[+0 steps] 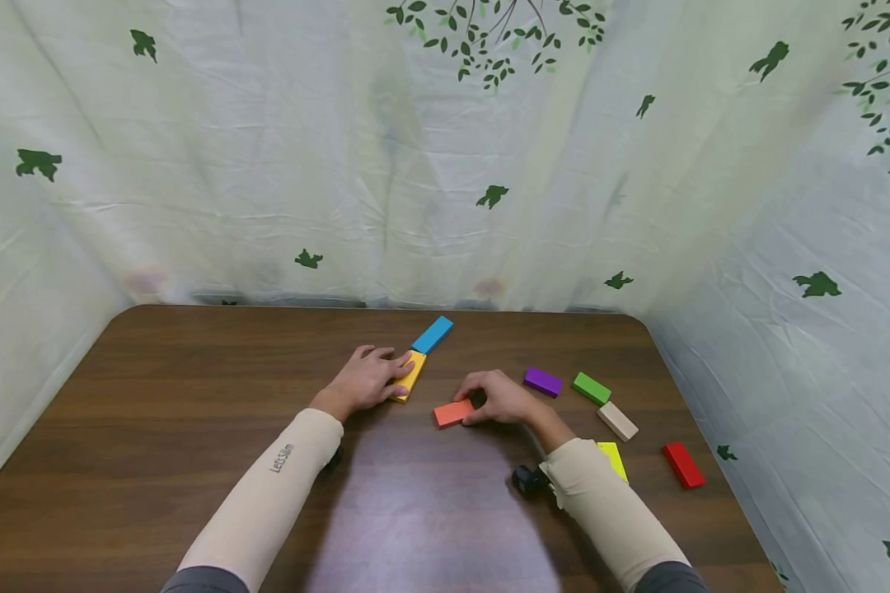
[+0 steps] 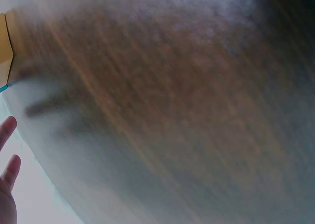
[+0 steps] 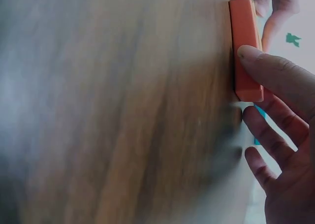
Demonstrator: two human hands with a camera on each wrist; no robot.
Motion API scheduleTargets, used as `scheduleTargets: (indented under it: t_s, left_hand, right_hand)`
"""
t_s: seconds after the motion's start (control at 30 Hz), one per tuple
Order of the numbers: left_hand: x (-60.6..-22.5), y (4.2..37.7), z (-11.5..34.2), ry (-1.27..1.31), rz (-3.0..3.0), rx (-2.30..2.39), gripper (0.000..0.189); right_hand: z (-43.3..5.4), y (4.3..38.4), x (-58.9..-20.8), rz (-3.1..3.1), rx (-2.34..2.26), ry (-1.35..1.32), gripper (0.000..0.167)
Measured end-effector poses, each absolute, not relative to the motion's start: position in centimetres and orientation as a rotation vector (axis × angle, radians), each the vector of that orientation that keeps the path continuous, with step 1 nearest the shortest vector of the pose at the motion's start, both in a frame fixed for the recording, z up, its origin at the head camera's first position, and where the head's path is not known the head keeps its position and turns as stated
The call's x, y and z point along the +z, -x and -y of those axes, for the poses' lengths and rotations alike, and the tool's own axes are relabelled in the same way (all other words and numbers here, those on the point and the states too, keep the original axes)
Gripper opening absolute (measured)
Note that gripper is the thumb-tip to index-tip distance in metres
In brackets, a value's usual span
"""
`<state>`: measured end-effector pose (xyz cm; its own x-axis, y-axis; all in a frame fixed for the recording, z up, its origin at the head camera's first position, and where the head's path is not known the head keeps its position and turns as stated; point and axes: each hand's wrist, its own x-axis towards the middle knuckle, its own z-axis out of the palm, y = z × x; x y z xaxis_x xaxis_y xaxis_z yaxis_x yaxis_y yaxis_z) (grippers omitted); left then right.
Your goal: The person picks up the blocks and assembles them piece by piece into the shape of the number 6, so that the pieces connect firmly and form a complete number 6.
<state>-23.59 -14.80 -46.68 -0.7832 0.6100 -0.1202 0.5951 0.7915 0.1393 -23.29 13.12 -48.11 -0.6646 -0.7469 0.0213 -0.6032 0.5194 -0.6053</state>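
Observation:
My left hand rests its fingers on a yellow-orange block, which lies end to end with a blue block. In the left wrist view, two extended fingers show at the left edge, below part of the yellow-orange block. Thumb and fingers of my right hand pinch an orange-red block low over the table. The right wrist view shows the thumb on the side of this block; the other fingers of that hand spread below it.
Right of my hands lie a purple block, a green block, a beige block and a red block. My right sleeve partly covers a bright yellow block. A leaf-printed curtain hangs behind the brown wooden table.

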Motion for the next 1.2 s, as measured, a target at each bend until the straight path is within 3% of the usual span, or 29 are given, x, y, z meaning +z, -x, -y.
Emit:
scheduleTargets:
  t_s: [1.2]
  left_hand:
    - [-46.9, 23.7, 14.8, -0.961, -2.836, 0.154, 0.057]
  right_hand:
    - [-8.8, 22.6, -48.5, -2.529, -0.92, 1.153, 0.03]
